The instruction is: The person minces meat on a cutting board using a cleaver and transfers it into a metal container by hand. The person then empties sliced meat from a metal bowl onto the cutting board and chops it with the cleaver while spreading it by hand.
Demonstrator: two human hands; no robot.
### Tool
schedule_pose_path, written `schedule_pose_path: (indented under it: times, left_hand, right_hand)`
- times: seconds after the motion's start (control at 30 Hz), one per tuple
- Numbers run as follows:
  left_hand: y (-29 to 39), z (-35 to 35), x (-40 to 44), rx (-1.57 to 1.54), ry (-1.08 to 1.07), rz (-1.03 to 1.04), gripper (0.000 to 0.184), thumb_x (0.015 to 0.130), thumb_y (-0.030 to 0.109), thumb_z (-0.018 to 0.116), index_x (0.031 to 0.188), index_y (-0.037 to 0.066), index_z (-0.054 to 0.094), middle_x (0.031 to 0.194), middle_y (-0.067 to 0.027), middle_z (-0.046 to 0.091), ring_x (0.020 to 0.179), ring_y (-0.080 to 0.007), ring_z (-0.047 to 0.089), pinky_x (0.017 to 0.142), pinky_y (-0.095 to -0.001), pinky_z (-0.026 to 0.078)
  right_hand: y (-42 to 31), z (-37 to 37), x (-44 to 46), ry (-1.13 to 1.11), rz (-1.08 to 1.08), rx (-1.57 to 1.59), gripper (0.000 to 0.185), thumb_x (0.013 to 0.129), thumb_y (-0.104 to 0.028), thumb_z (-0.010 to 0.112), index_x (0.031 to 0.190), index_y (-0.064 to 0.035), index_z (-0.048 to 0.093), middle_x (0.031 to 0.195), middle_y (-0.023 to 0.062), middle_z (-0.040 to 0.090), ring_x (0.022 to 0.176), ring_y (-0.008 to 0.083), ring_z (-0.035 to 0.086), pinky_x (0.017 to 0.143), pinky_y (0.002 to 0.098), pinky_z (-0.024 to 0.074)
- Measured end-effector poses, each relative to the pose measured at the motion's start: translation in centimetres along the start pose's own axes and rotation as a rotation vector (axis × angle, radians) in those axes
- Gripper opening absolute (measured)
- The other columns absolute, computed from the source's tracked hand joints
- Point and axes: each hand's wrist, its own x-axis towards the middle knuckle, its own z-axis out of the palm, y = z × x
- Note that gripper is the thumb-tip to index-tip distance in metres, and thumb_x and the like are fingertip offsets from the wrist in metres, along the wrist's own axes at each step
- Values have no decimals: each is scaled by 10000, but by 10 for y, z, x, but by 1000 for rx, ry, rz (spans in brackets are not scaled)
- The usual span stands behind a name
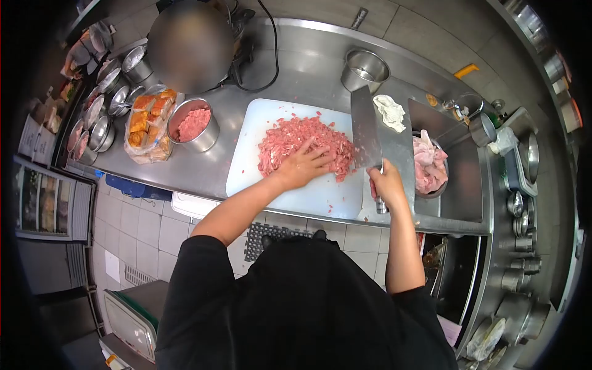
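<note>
A heap of chopped raw meat [283, 139] lies on a white cutting board [246, 185]. My left hand [302, 168] rests on the near side of the heap, palm down with fingers spread. In my right hand [387, 183] is the handle of a cleaver [365, 123], fingers wrapped round it. Its broad blade points away from me, over the board's right edge and beside the meat. Small scraps of meat cling to the blade near the handle. A metal pot [206, 132] left of the board holds more chopped meat [193, 124].
A plastic bag of orange-brown blocks [148, 126] stands left of the pot. Behind the board is a metal bowl [365, 69], with a crumpled white cloth [389, 113] near it. On the right, a sink [459, 191] holds a bowl of pale raw poultry [430, 163]. A black cable [275, 49] crosses the counter's back.
</note>
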Motion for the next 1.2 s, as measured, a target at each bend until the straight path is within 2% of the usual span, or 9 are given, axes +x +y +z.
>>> schedule_pose_path:
  times: [0.17, 0.23, 0.4, 0.57, 0.73, 0.83, 0.9, 1.1, 1.2]
  left_hand:
    - [-25, -5, 25, -38, -20, -157, 506, 951, 187, 567, 1457, 181, 561, 1600, -51, 459, 1500, -256, 389, 1264, -593, 192]
    - [-31, -7, 31, -119, -130, -441, 574, 990, 177, 487, 1560, 150, 424, 1639, -85, 391, 1539, -273, 314, 1279, -562, 151]
    - [-27, 6, 38, -125, -118, -614, 581, 978, 250, 495, 1530, 78, 446, 1630, -151, 381, 1542, -290, 300, 1255, -617, 155]
    - [-15, -7, 33, -52, -115, -679, 611, 972, 275, 544, 1529, 56, 422, 1605, -157, 396, 1527, -315, 317, 1236, -630, 171]
    - [1, -18, -17, -124, 242, -776, 362, 886, 210, 721, 1207, 54, 661, 1296, -119, 628, 1270, -306, 556, 1124, -527, 349]
    - [-2, -14, -18, -115, 321, -758, 213, 872, 182, 735, 1049, 69, 698, 1146, -78, 679, 1143, -277, 606, 1058, -475, 400]
    - [-6, -12, -19, -127, 324, -762, 209, 868, 178, 740, 1047, 76, 700, 1132, -69, 682, 1143, -271, 607, 1043, -469, 409]
    - [-5, -22, -36, -164, 383, -785, 187, 841, 131, 745, 1022, 94, 716, 1081, -59, 684, 1111, -261, 613, 979, -438, 426]
    - [-10, -19, -40, -163, 354, -793, 184, 823, 114, 747, 1004, 97, 722, 1072, -58, 684, 1093, -265, 614, 956, -425, 431]
  right_hand:
    - [30, -2, -17, -17, 98, 216, 112, 957, -117, 611, 1019, -31, 574, 628, 42, 552, 415, 154, 511, 415, 322, 409]
    - [37, 1, -24, -18, 122, 212, 109, 956, -114, 609, 1019, -31, 574, 634, 43, 556, 424, 150, 515, 419, 322, 411]
    - [35, 6, -30, -22, 48, 184, 122, 916, -84, 601, 1023, -33, 569, 617, 45, 586, 484, 136, 571, 454, 310, 436]
    - [-25, -2, -40, 165, -209, -147, 209, 926, -126, 608, 1096, -11, 569, 758, 207, 692, 653, 358, 694, 630, 446, 525]
    - [-56, 35, -12, 240, -356, -44, 295, 967, -227, 600, 1162, -7, 577, 1008, 275, 716, 927, 438, 712, 796, 472, 552]
    - [-10, 77, 38, 136, -183, -497, 352, 961, -211, 568, 1249, -8, 589, 1075, 292, 713, 1018, 458, 694, 882, 519, 539]
    - [27, 89, 71, -166, -216, -680, 414, 948, -207, 567, 1308, -1, 562, 1043, 288, 728, 986, 447, 709, 870, 509, 547]
    - [-81, 60, 11, -53, -183, -487, 415, 921, -195, 583, 1285, 5, 610, 1079, 290, 722, 1030, 427, 705, 927, 498, 534]
    - [-25, 109, 43, -121, -189, -541, 438, 908, -192, 587, 1298, 6, 616, 1089, 288, 720, 1063, 416, 700, 951, 504, 526]
